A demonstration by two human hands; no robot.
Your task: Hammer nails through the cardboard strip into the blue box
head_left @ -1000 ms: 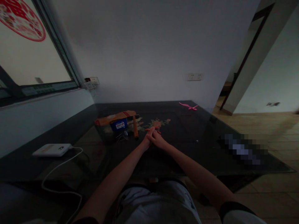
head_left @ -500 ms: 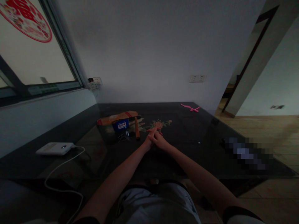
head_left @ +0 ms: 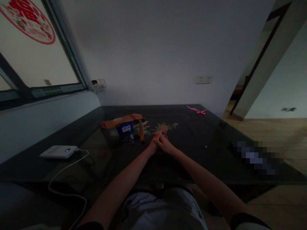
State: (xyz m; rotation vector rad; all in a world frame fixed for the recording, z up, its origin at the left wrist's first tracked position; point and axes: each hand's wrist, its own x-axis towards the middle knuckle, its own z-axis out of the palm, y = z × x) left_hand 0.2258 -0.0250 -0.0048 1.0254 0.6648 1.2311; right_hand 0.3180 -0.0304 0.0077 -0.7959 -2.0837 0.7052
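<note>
My left hand [head_left: 153,145] and my right hand [head_left: 166,144] are clasped over the dark tabletop [head_left: 192,131], their fingers interlaced. Both are closed, and I see no object held in them. Just left of them lies a brown wooden stick-like piece [head_left: 141,131]. Beyond it are a blue box [head_left: 125,128] with a white label and a crumpled orange-brown wrapper [head_left: 121,120]. A few thin, shiny items [head_left: 128,140], too small to name, lie in front of the box. A printed flower pattern [head_left: 163,126] shows just past my fingertips.
On the left a white power bank [head_left: 59,152] trails a white cable [head_left: 62,168] over the table's near edge. A pink ribbon-like strip [head_left: 197,111] lies at the far right. A blurred-out object [head_left: 254,157] rests near the right edge. The wall [head_left: 153,64] borders the far side.
My hands stay clasped in the same place. The surroundings have shifted slightly to the right in view, as from a small head turn; nothing on the table has visibly moved.
</note>
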